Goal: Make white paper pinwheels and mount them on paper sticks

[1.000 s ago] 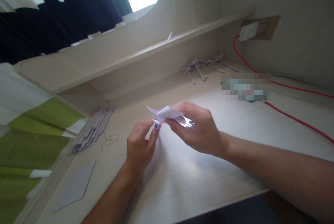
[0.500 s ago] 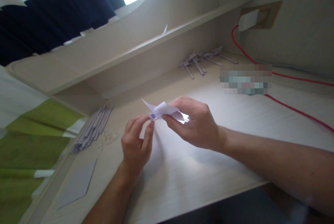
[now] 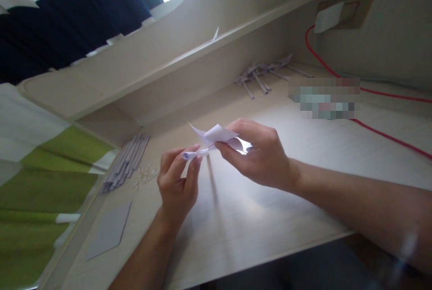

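Above the desk, my right hand (image 3: 259,155) pinches a folded white paper pinwheel (image 3: 218,133) between thumb and fingers; its curled blades stick out up and to the left. My left hand (image 3: 178,177) is closed at the fingertips on a thin rolled paper tube (image 3: 194,155), its hollow end pointing left. The tube meets the pinwheel's underside, though the exact joint is hard to make out. Part of the pinwheel is hidden behind my right fingers.
Several paper tubes (image 3: 126,164) lie stacked at the left, beside small pale bits (image 3: 145,176) and a flat sheet (image 3: 110,231). Finished-looking pinwheels on sticks (image 3: 258,76) rest at the back. A red cable (image 3: 388,136) runs along the right from a white plug (image 3: 329,17).
The paper tube has swung so its open end points left beyond my left fingertips; before, it faced me between them. My right hand keeps its pinch. The view has shifted slightly.
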{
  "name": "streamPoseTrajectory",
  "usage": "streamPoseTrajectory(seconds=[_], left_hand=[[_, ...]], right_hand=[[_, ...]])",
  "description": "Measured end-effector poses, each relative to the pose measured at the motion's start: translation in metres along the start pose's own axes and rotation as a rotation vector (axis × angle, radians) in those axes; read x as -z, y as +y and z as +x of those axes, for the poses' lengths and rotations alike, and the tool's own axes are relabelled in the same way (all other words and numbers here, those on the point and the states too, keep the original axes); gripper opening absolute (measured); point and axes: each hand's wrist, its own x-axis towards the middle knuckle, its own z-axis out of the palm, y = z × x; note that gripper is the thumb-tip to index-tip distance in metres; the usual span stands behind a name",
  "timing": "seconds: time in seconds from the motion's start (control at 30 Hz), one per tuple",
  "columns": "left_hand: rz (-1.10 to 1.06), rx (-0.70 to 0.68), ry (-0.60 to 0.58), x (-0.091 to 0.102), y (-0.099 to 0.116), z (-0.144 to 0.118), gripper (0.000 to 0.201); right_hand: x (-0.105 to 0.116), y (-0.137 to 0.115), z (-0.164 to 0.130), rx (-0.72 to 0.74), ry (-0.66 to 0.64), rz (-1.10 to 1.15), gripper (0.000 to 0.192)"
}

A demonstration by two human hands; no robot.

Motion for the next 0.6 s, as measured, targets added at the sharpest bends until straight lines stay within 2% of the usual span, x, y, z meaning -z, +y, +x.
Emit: streamPoseTrajectory(seconds=[0.23,0.43,0.6], left_hand=[[-0.124,-0.004,-0.080,0.0028,0.0028,-0.0008,0.025],[-0.229,-0.014,-0.031,0.0015,0.0037,-0.0018,0.026],[-0.222,-0.023,-0.055,0.0034,0.0083,-0.0011,0.023]], right_hand=[[0.0022,-0.0014,0.0030,0.022,0.070,-0.020,0.004],[0.0050,-0.0059,0.0061,0.160,0.069,-0.023,0.007],[0.0079,-0.0091,0.0051,0.218,0.052,-0.068,0.010]])
